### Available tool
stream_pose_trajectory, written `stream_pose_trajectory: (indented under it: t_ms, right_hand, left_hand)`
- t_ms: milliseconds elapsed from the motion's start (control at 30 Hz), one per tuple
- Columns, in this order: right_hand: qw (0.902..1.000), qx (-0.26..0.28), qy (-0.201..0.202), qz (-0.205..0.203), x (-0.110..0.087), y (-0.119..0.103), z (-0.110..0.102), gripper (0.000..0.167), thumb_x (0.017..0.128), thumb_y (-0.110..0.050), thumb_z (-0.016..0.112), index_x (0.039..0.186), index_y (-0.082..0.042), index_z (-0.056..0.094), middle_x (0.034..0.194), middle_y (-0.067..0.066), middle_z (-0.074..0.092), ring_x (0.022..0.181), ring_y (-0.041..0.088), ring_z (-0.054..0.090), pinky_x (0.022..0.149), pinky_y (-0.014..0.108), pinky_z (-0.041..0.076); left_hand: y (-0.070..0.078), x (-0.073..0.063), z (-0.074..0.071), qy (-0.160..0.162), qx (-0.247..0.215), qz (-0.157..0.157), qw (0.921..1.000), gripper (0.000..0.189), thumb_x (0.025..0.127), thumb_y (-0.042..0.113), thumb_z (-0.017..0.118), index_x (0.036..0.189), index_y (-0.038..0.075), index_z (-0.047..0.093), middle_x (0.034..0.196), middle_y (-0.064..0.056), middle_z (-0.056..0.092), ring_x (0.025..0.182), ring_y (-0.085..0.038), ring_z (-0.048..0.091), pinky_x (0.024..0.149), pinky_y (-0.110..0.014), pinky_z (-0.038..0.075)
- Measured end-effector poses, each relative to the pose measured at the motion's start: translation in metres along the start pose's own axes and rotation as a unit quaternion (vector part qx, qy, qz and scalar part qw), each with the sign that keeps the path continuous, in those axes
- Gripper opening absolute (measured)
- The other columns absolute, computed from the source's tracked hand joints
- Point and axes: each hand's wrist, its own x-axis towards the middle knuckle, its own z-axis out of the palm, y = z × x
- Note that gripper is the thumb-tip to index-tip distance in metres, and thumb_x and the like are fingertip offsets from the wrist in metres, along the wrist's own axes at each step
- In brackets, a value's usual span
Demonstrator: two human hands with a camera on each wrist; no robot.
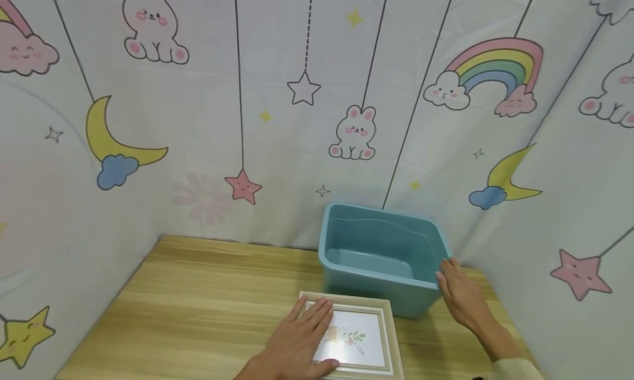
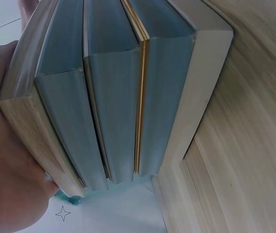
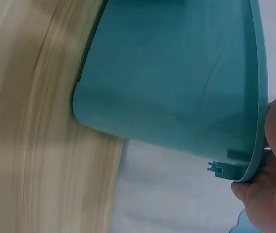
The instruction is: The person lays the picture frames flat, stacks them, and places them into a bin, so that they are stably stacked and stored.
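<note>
Flat across the top picture frame (image 1: pixel 366 336) lies my left hand (image 1: pixel 297 338), its fingers straight. The frame has a pale wooden border and a small plant print. Seen from the side in the left wrist view, it tops a stack of several thick frame-like pieces (image 2: pixel 113 111), some with blue-grey edges and some wood-toned. At the right end of a teal plastic bin (image 1: pixel 378 283), my right hand (image 1: pixel 463 297) grips the rim. In the right wrist view, fingers of the right hand (image 3: pixel 273 170) curl at the bin's rim beside a small moulded clip.
The bin stands upright behind the frame stack, and no contents show inside. Both are on a wood-grain tabletop (image 1: pixel 198 297). A white cloth backdrop (image 1: pixel 287 148) with cartoon rabbits, stars and moons rises along the table's back and sides.
</note>
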Motion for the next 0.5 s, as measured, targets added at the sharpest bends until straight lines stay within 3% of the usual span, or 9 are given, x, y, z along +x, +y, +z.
stream_pose_trajectory:
  t_ms: [267, 500]
  right_hand:
    - [0.9998, 0.013, -0.011, -0.014, 0.022, -0.042, 0.021, 0.048, 0.108, -0.015, 0.04, 0.138, 0.021, 0.041, 0.148, 0.037, 0.04, 0.142, 0.054, 0.031, 0.113, 0.066, 0.032]
    - [0.9993, 0.023, 0.006, -0.03, 0.038, -0.072, 0.036, 0.046, 0.105, -0.013, 0.044, 0.134, 0.023, 0.045, 0.144, 0.038, 0.045, 0.14, 0.053, 0.035, 0.113, 0.064, 0.034]
  left_hand:
    - [0.0, 0.0, 0.003, 0.017, 0.009, 0.004, 0.9998, 0.085, 0.094, 0.074, 0.031, 0.148, 0.01, 0.048, 0.157, -0.003, 0.044, 0.147, -0.016, 0.038, 0.117, -0.046, 0.031]
    - [-0.001, -0.001, 0.003, 0.025, 0.015, 0.004, 0.9996, 0.085, 0.094, 0.075, 0.031, 0.147, 0.01, 0.049, 0.157, -0.003, 0.044, 0.147, -0.016, 0.038, 0.116, -0.046, 0.031]
